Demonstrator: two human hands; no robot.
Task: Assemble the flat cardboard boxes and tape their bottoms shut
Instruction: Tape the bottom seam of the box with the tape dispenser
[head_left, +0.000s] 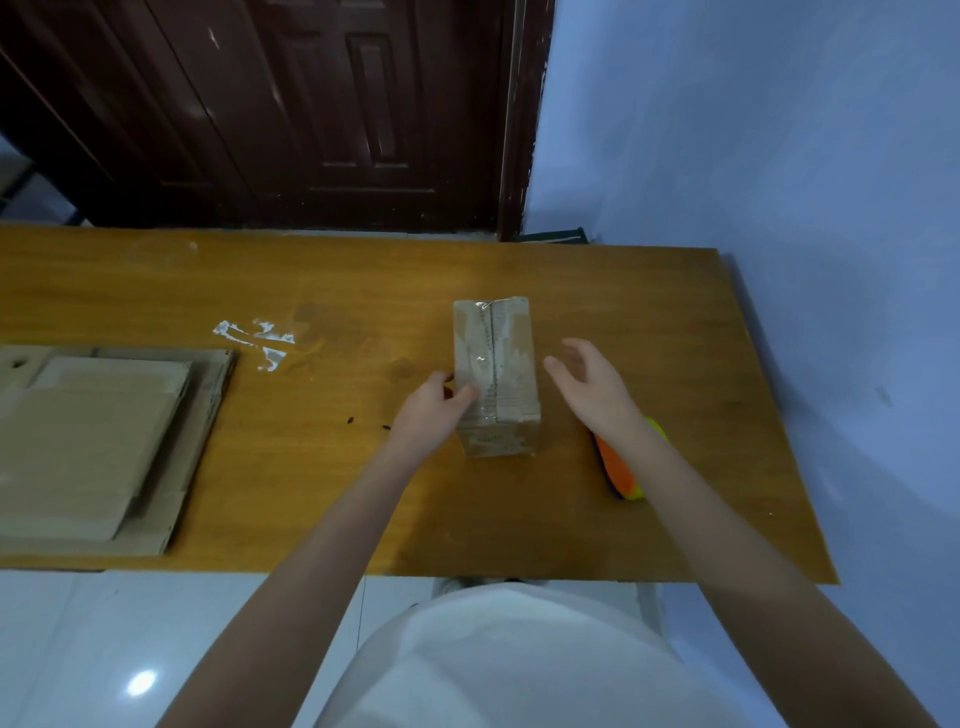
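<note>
Centrally, an assembled cardboard box (496, 374) stands on the wooden table (363, 291), taped seam facing up. L hand (434, 410) grips its left side, thumb on top. R hand (592, 387) hovers just beside it, fingers spread, holding nothing. Flat cardboard stack (98, 441) at table's left end; tape dispenser (621, 470) under R forearm. Tape residue (257, 340) on tabletop. Dark wood door (291, 109) behind, blue wall (753, 156) at right, white tile floor (78, 649).

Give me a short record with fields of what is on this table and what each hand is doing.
surface: brown wooden table
box: small assembled cardboard box, clear tape along its top seam
left hand: grips the box's left side, thumb on top
right hand: open, hovering just right of the box, not touching
flat stock: stack of flattened cardboard boxes at the table's left
tool: orange and yellow tape dispenser, partly behind the right forearm
</note>
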